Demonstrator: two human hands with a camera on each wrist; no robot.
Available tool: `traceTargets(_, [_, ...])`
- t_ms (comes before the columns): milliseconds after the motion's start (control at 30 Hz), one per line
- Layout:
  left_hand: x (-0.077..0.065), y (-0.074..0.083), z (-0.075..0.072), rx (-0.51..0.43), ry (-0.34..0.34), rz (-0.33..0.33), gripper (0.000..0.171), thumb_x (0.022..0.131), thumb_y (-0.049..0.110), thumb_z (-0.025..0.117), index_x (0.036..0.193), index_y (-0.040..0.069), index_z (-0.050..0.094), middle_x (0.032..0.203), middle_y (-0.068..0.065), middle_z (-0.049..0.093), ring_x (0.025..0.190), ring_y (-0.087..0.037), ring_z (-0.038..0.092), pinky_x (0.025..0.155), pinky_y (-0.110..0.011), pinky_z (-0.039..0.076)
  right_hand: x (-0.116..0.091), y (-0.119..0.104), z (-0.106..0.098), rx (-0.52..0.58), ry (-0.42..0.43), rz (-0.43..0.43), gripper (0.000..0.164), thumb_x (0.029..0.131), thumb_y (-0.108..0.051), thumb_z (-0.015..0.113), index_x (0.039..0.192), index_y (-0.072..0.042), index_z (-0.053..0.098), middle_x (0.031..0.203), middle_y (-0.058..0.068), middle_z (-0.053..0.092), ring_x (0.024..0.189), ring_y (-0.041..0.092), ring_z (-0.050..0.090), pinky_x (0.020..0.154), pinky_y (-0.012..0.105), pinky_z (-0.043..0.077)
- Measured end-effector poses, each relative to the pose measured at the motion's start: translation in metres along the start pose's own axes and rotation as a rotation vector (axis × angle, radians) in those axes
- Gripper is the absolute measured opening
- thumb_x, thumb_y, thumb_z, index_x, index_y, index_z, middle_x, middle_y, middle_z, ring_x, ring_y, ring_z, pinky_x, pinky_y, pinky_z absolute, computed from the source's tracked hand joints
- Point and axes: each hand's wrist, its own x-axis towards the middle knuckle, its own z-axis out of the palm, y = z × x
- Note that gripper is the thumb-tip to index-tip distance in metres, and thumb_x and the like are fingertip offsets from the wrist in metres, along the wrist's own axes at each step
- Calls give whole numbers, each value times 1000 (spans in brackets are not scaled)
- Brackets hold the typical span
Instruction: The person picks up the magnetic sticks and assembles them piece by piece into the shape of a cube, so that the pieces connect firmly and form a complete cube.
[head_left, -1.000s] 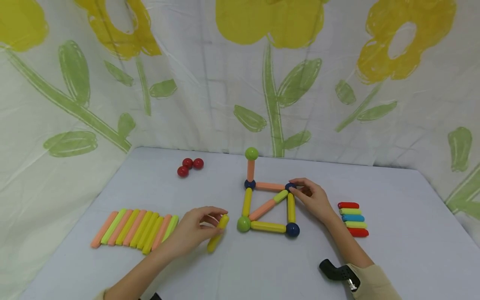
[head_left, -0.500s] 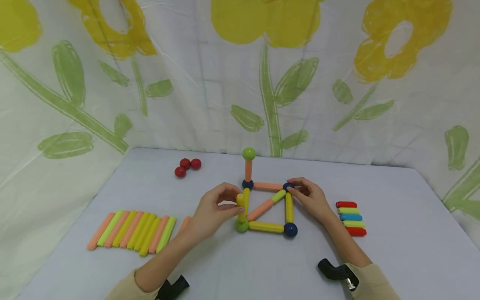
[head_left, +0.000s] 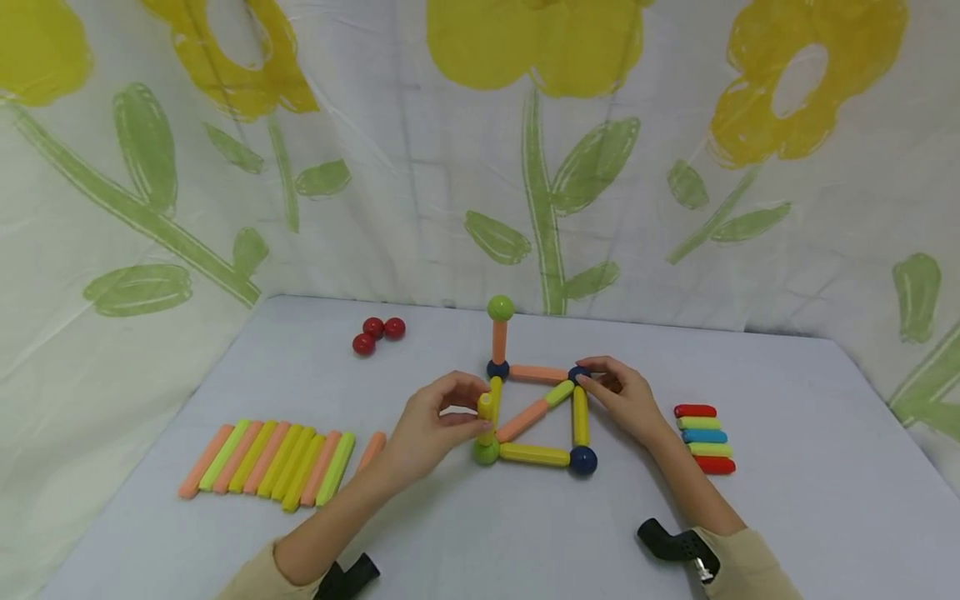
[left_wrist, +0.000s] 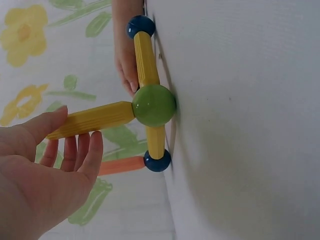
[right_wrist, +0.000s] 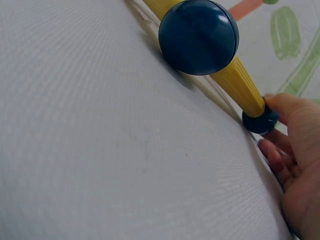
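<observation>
White tabletop (head_left: 487,542): a yellow rod (left_wrist: 107,116) is pinched by the left hand (head_left: 433,423), a blue ball (right_wrist: 257,124) by the right hand (head_left: 624,396)

1 navy ball (head_left: 574,373), partly hidden behind the right hand (head_left: 621,393)

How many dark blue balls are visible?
3: the first ball under the upright orange stick, the second ball pinched by the right hand, the third ball at the right end of the front yellow stick.
</observation>
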Motion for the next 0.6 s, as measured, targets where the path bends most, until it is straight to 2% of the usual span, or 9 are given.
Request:
traceTargets(133, [1, 2, -12, 12, -3, -4, 37, 93, -1, 78, 127, -2, 65, 119, -19, 68, 113, -38, 68, 95, -28, 60, 0, 0, 0, 1, -4, -2, 31, 105, -20, 67, 133, -5, 69, 130, 19, 70, 93, 14, 63, 81, 18, 53])
traceTargets(267, [6, 4, -34, 30, 46, -39, 34, 96, 5, 77, 128, 1, 66, 124, -22, 66, 117, -38, 67, 94, -25, 59, -1, -1, -1, -6, -4, -3, 31, 106, -20, 67, 133, -6, 69, 130, 18, 70, 92, 15, 63, 81, 19, 53])
traceTargets(400, [18, 2, -59, 44, 160, -59, 34, 98, 10, 75, 129, 0, 65, 127, -21, 65, 112, -22, 68, 94, -21, 57, -1, -2, -2, -12, 2, -6, 30, 106, -20, 67, 132, -6, 69, 130, 18, 71, 92, 14, 63, 81, 18, 52])
traceTargets(533, [33, -3, -84, 72, 317, -73, 35, 99, 8, 74, 130, -4, 64, 121, -15, 66, 102, -7, 67, 91, -15, 55, -1, -1, -1, -10, 0, -13, 31, 105, -19, 67, 133, -5, 69, 130, 19, 71, 92, 12, 63, 81, 18, 53])
traceTargets(600, [40, -5, -94, 108, 398, -105, 36, 99, 9, 74, 131, -4, 64, 117, -12, 66, 98, -6, 65, 86, -14, 54, -1, 0, 0, -10, 0, -16, 31, 105, -18, 67, 133, -5, 69, 130, 19, 71, 92, 12, 63, 81, 18, 53])
